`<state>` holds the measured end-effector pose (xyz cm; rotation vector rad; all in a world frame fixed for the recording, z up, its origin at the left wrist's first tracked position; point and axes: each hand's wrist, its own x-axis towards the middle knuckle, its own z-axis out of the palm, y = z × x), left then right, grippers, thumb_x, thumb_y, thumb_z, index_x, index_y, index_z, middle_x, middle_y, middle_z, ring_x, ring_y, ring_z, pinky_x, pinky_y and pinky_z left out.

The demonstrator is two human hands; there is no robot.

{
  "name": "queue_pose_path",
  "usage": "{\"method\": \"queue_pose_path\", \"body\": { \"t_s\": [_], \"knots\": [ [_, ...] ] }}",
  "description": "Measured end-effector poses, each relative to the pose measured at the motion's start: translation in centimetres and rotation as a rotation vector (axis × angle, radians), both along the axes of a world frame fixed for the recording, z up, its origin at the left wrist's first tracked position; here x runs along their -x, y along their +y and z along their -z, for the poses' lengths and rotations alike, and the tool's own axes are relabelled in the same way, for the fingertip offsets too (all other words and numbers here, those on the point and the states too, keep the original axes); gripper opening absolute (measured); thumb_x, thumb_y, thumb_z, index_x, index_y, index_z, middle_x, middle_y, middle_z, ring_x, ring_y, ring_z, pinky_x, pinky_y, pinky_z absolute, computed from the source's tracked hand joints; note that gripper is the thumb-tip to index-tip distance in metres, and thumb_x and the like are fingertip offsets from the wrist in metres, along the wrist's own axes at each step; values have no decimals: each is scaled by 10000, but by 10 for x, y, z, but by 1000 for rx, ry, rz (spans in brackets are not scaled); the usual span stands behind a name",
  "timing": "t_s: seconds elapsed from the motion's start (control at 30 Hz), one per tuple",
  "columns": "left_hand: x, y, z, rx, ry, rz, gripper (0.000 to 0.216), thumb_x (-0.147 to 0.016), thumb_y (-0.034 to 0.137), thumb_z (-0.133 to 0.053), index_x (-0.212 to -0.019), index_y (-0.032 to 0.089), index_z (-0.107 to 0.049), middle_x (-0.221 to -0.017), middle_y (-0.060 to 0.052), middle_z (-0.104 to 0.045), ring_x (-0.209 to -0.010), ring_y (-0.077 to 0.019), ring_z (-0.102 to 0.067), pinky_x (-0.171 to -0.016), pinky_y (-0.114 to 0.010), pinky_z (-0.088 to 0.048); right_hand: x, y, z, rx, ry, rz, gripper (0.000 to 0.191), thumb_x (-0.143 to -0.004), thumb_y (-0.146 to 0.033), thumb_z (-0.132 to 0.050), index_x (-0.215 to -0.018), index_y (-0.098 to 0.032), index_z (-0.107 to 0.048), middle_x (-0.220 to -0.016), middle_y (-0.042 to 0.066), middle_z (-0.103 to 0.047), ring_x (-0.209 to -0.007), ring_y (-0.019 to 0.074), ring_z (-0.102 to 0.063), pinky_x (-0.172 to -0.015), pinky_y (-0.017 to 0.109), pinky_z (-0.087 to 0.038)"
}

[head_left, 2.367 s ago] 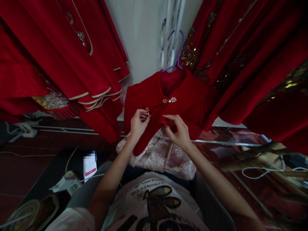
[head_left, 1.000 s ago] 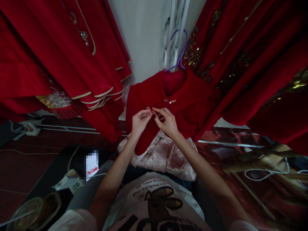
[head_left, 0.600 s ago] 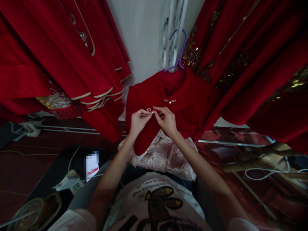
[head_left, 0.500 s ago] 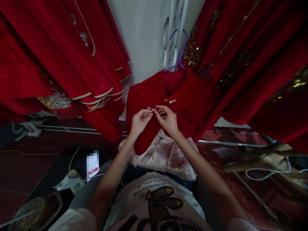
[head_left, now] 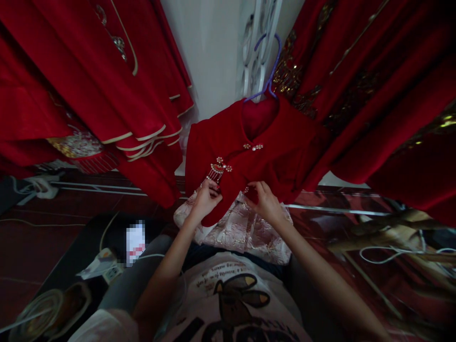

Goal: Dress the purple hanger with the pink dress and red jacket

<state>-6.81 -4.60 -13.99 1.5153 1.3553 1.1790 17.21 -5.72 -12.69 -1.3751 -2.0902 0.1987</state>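
Tugging hard on the jacket [head_left: 285, 147] from where you hold it could slide it off the hanger [head_left: 268, 71], I'd judge, since it hangs from that thin purple hook alone. A sharp pull might also strain the tassel clasp [head_left: 219, 168] fastened just above your left hand [head_left: 208, 199], and its dangling strands lie close enough to your fingers to snag.

The jacket hangs straight in front of you, between racks of red gowns [head_left: 89, 71], over a pale skirt [head_left: 245, 230]. Your left hand is curled on the front edge just below the tassel clasp, pinching the cloth. Your right hand [head_left: 267, 203] pinches the other flap near the hem, beside a small clasp piece [head_left: 246, 190], fingers bent. Both forearms reach up and forward from your lap.
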Motion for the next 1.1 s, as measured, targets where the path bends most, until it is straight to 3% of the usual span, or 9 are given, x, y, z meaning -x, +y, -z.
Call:
{"method": "queue_pose_path", "body": {
  "t_s": [0.1, 0.3, 0.43, 0.6, 0.83, 1.1],
  "knots": [
    [-18, -4, -3, -50, -88, -36, 419, -646, 162, -698, -981, 205, -450, -881, 32, -552, -621, -61, -586, -566, -183, -490, 7, 9, 8, -25, 11, -36, 366, -845, -257, -600, -1194, -223, -497, -1083, 90, -602, -920, 215, -637, -696, 331, -560],
    [-26, -12, -8, -127, -89, 54, 239, -738, 153, -655, -939, 195, -534, -859, 2, -599, -717, -86, -614, -644, -196, -531, 10, 23, 12, -16, 144, -58, 170, -822, -226, -588, -987, -201, -556, -912, 45, -596, -763, 155, -617, -681, 287, -550],
    [-29, -16, -10, -158, -90, 72, 196, -766, 167, -658, -953, 195, -609, -884, -20, -655, -799, -108, -647, -747, -230, -551, 12, 18, 2, 47, 381, -150, 126, -794, -240, -630, -892, -190, -568, -840, 21, -592, -689, 122, -616, -632, 254, -556],
    [-35, -16, -9, -136, -105, 92, 139, -768, 179, -661, -906, 168, -661, -880, -41, -699, -778, -122, -671, -742, -251, -567, 23, 7, -16, 186, 612, -204, 209, -790, -311, -692, -922, -182, -593, -819, 11, -600, -613, 94, -589, -505, 203, -517],
    [-36, -13, -4, -96, -150, 50, 131, -771, 226, -685, -876, 152, -654, -859, -32, -700, -755, -118, -675, -725, -235, -559, 29, 11, -19, 225, 608, -357, 213, -838, -286, -659, -1031, -202, -630, -1003, 47, -578, -788, 107, -629, -658, 227, -582],
    [-32, -13, -3, -30, -301, 95, 186, -756, 249, -720, -905, 148, -677, -874, -40, -715, -793, -119, -677, -777, -240, -547, 31, 16, -13, 227, 585, -266, 177, -882, -322, -629, -1009, -201, -651, -996, 54, -608, -763, 113, -626, -586, 208, -531]
  ]
}}
